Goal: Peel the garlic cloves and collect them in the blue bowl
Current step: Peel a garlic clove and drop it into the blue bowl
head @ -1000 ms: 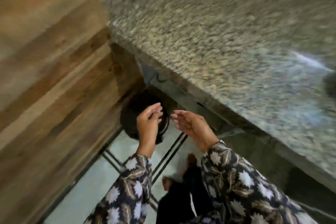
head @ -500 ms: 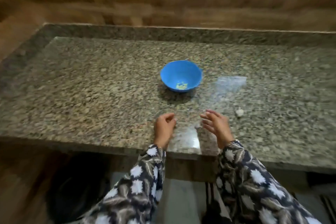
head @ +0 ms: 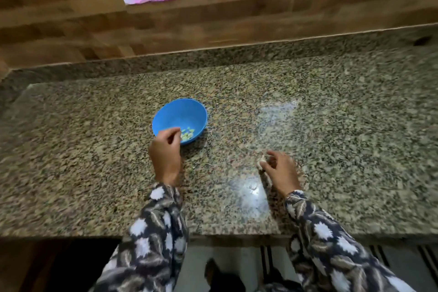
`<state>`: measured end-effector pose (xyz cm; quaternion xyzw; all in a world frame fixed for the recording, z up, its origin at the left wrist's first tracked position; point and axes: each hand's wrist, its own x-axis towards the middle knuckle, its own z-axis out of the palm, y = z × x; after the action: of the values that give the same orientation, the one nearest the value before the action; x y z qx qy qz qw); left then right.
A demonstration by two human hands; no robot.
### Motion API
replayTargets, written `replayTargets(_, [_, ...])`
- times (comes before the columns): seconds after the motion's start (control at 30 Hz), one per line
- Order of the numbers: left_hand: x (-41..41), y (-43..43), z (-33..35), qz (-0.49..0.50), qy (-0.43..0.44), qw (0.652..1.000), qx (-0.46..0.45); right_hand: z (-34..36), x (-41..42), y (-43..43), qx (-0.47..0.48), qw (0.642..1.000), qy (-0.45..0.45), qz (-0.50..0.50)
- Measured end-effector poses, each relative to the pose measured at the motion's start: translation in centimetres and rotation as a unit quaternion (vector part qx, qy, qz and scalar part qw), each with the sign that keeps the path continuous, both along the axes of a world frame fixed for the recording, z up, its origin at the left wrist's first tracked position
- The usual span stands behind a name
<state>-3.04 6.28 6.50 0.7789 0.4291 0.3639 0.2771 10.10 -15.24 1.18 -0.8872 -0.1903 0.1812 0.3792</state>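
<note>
Worktop (head: 336,130) spreads wide around the blue bowl (head: 175,111) holding peeled cloves (head: 189,134); left hand (head: 166,155) curled, contents unclear; right hand (head: 280,169) pinches garlic (head: 262,159).

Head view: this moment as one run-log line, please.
left hand: at blue bowl near rim, grip unclear | right hand: pinches garlic clove on counter | peeled cloves: in blue bowl

The left sleeve (head: 154,232) and right sleeve (head: 327,239) are long, loose, dark navy, printed with white blossoms and grey-brown leaves.
</note>
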Motion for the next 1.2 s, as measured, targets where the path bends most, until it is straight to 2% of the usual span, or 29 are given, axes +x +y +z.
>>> replayTargets(0.17, [4.4, 4.8, -1.3, -0.042, 0.145, 0.985, -0.081, -0.4, 0.0, 1.1, -0.053, 0.998, -0.034, 0.013])
replayTargets(0.23, [5.0, 5.8, -2.2, -0.045, 0.165, 0.98, -0.103, -0.4, 0.3, 1.5, -0.053, 0.998, -0.025, -0.004])
replayTargets(0.3, [5.0, 5.9, -1.8, -0.037, 0.136, 0.985, -0.104, -0.6, 0.7, 1.9, -0.046, 0.999, -0.007, -0.02])
replayTargets(0.37, [4.5, 4.7, -0.6, -0.036, 0.052, 0.994, -0.088, -0.7, 0.9, 2.4, -0.012, 0.998, 0.037, -0.054])
replayTargets(0.4, [4.2, 3.5, -0.3, -0.043, 0.008, 0.995, -0.088, -0.7, 0.7, 2.7, 0.033, 0.993, 0.086, -0.076])
replayTargets(0.43, [3.9, 2.1, -0.2, -0.065, -0.024, 0.993, -0.1, -0.5, 0.4, 3.1, 0.097, 0.978, 0.157, -0.098])
replayTargets(0.47, [3.6, 0.5, -0.4, -0.109, -0.038, 0.986, -0.123, -0.1, -0.1, 3.5, 0.175, 0.947, 0.242, -0.119])
replayTargets(0.53, [3.2, -2.4, -1.7, -0.242, -0.018, 0.95, -0.195, 0.6, -1.1, 4.2, 0.292, 0.86, 0.388, -0.156])
replayTargets(0.57, [3.0, -3.4, -2.5, -0.306, 0.012, 0.927, -0.217, 0.8, -1.5, 4.5, 0.31, 0.839, 0.418, -0.159])
replayTargets(0.63, [3.0, -4.3, -3.9, -0.386, 0.06, 0.896, -0.213, 0.7, -1.7, 4.8, 0.298, 0.844, 0.422, -0.14])
replayTargets(0.7, [3.0, -4.5, -4.6, -0.403, 0.056, 0.889, -0.21, 0.6, -1.5, 4.9, 0.287, 0.86, 0.397, -0.143])
replayTargets(0.8, [2.9, -4.6, -4.9, -0.382, 0.02, 0.903, -0.197, 0.7, -1.4, 4.8, 0.3, 0.855, 0.392, -0.157])
replayTargets(1.0, [3.0, -5.3, -5.0, -0.348, 0.016, 0.926, -0.147, 1.1, -2.1, 4.6, 0.325, 0.841, 0.42, -0.104])
replayTargets(1.1, [3.0, -6.1, -5.3, -0.335, 0.001, 0.927, -0.171, 1.3, -2.4, 4.3, 0.35, 0.828, 0.416, -0.136])
replayTargets(1.2, [2.9, -6.4, -5.3, -0.345, -0.001, 0.926, -0.153, 1.5, -2.5, 3.5, 0.367, 0.819, 0.407, -0.167])
